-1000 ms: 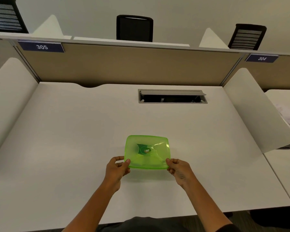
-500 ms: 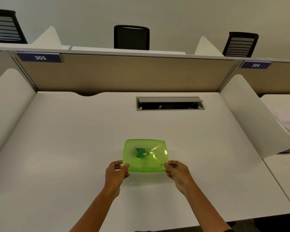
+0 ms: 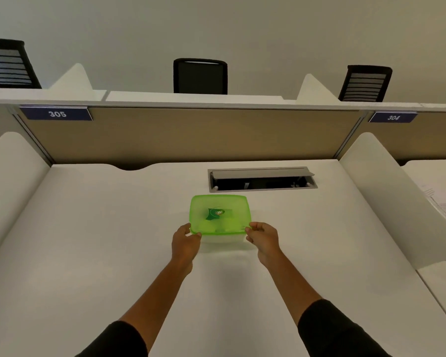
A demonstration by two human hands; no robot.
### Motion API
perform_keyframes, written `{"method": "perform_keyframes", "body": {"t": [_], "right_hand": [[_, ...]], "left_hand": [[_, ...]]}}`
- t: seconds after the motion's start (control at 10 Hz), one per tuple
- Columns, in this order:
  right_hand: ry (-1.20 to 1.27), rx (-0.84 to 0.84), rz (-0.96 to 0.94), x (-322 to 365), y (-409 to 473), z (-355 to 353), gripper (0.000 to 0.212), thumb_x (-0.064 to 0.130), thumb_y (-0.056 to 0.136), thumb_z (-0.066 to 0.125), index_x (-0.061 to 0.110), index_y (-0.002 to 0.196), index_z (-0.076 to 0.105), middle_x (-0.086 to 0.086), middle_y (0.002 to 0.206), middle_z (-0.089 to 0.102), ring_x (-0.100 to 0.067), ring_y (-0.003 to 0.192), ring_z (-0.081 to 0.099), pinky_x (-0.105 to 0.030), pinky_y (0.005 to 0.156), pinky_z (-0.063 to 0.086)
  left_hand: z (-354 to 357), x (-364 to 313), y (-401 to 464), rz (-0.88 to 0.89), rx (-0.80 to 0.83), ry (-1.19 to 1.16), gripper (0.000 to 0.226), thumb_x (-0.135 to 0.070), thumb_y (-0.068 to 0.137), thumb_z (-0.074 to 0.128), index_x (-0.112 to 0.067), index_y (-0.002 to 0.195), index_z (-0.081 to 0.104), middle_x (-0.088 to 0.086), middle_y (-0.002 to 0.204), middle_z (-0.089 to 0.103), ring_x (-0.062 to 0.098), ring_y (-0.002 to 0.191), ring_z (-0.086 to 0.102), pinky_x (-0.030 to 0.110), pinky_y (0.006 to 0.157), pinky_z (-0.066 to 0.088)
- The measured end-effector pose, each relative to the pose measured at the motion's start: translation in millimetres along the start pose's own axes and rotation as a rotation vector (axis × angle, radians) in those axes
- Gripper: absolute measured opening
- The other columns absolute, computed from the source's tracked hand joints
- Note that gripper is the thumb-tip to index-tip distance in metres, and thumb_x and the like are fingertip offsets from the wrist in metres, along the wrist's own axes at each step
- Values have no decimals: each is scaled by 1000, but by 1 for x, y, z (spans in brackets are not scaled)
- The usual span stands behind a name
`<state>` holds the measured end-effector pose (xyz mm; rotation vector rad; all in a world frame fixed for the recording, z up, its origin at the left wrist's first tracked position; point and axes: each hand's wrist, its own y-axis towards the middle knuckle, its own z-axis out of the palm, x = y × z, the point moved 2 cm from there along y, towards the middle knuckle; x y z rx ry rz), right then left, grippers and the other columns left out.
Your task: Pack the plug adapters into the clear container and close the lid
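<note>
Head view showed two bare forearms in dark sleeves rising from the bottom edge toward the middle of the frame. The left hand pinched the near left corner of the green lid, fingers curled over the rim and thumb beneath; the right hand did the same at the near right corner. Both were closed on the lid's edge, not flat on top of it.

Compared with a second before, the lid sat farther up the frame, closer to the cable hatch, and it looked level where earlier its near edge had been tipped up toward the camera. Under its front edge a pale band of the clear container was visible, resting on the white desk just below centre. Pale blocky shapes showed through the green plastic, probably the plug adapters, though they were too blurred to count.

So the packing looked finished and the lid had been laid over the box. Whether it had snapped shut could not be told; pressing down around the rim would likely be the remaining step.

Beyond the hatch stood the tan partition with number plates at upper left and upper right, and three dark chairs behind it.
</note>
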<state>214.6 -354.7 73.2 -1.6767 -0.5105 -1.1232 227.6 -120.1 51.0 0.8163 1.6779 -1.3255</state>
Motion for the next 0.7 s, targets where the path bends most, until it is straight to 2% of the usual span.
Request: {"method": "perform_keyframes", "body": {"t": [0.1,0.2,0.3,0.4,0.5,0.6,0.7], "right_hand": [[-8,-13,-18,11,13,10,33,-8,94,69,-13,127,65,-26,122,67,-28,94,60,-51,107,56],[-16,-27,-36,19,23,17,34,-7,94,70,-11,128,67,-26,134,66,-31,105,64,-50,111,54],[-40,-34,-42,24,32,20,35,-3,94,71,-7,129,69,-25,137,66,-39,129,63,-52,117,49],[-55,-24,-34,30,34,23,36,0,94,72,-4,129,70,-23,138,66,-39,134,61,-51,119,47],[-140,-3,-74,31,30,23,38,8,95,73,3,133,69,-15,140,65,-32,132,62,-47,116,50],[-381,-30,-240,29,22,23,43,19,98,72,7,138,64,-10,145,59,-27,137,56,-42,116,48],[-706,-18,-427,15,11,23,59,31,101,66,9,153,48,-8,164,40,-26,155,36,-37,124,37]], "left_hand": [[8,-13,14,14,17,9,54,-5,97,69,-6,149,55,14,150,57,31,121,65,39,102,53],[13,-21,25,18,26,12,55,-9,97,70,-8,150,55,14,155,54,30,131,63,35,102,50],[15,-25,32,9,38,6,55,-11,97,71,-11,150,55,14,156,54,31,136,61,36,106,50],[15,-28,34,-7,64,-4,59,-11,96,71,-12,152,52,13,156,55,30,138,60,38,109,50],[13,-25,31,5,82,-4,62,-15,96,73,-16,154,51,10,156,55,27,141,57,36,108,49],[8,-24,24,89,56,167,67,-23,96,75,-18,156,47,9,157,52,25,142,54,40,112,49],[2,-7,15,219,12,421,78,-27,95,75,-8,161,37,16,164,42,30,153,41,43,124,38]]}}
